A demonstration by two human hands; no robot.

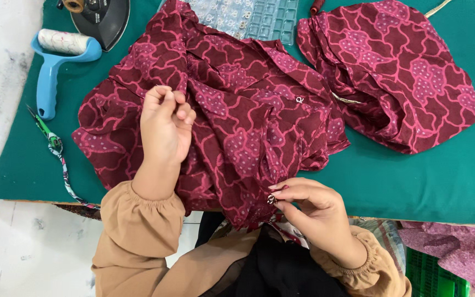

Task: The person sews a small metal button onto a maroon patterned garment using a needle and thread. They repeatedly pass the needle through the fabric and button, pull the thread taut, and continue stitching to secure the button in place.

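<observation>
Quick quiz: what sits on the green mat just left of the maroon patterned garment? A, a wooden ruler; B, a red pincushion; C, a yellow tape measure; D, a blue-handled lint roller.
D: a lint roller with a blue handle lies on the green mat, left of the garment that the left hand pinches.

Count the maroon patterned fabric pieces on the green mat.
2. One garment lies mid-mat under both hands: left hand rests on it, right hand pinches its near edge. A second piece lies at the far right. More may be hidden in the folds.
</observation>
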